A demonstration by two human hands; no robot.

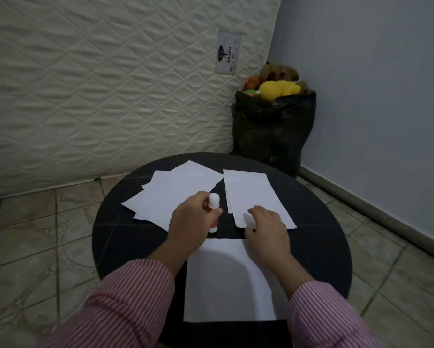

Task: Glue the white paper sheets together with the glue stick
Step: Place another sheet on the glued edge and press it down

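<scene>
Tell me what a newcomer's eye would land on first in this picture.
First, the white paper sheets spread bright over the round black table, with the largest sheet nearest the person. At the middle, the left hand holds a capped glue stick upright in its grip, while the right hand rests on the right-hand sheets. Behind, in the corner, a black bag brims with colourful soft toys.

L hand (192, 217) grips capped glue stick (213, 205), R hand (265, 226) on paper sheet (255, 197), round black table (125, 234)
</scene>
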